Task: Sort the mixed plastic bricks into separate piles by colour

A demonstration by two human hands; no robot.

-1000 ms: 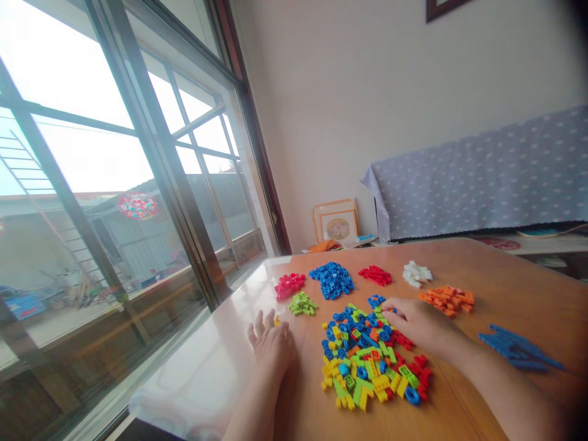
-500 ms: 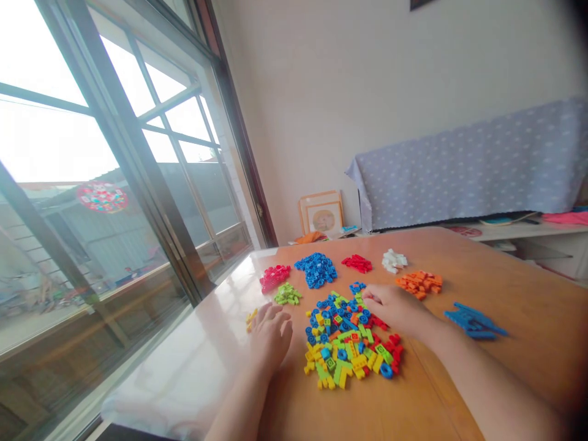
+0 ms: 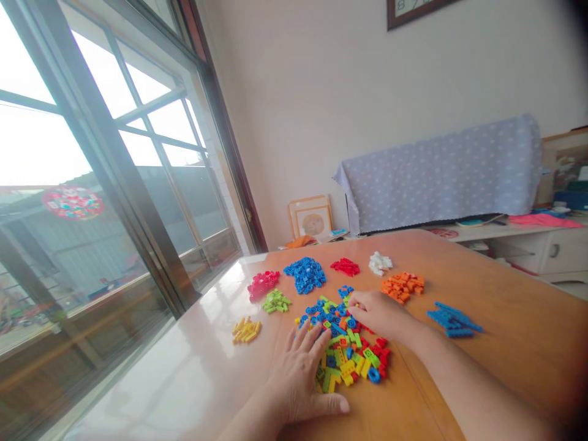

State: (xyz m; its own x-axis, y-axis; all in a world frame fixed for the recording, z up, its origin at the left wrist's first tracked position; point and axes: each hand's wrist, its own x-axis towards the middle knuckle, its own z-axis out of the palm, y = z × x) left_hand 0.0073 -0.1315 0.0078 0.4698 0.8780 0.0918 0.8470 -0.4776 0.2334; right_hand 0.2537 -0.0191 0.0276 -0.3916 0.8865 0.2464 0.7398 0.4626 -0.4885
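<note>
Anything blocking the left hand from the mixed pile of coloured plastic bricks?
Nothing visible. The left hand is spread over the left side of the pile; the right hand is at its far-right edge, not between.

The left hand [image 3: 298,373] has left the little pile of yellow toy bricks [image 3: 246,331], which it was partly hiding a second ago and which now sits in plain sight. That hand has come across to the mixed heap of bricks [image 3: 349,367], fingers spread over its left side, covering pieces I could see before. The person's head has turned rightward too, bringing the white cabinet door [image 3: 567,252] into view.
</note>
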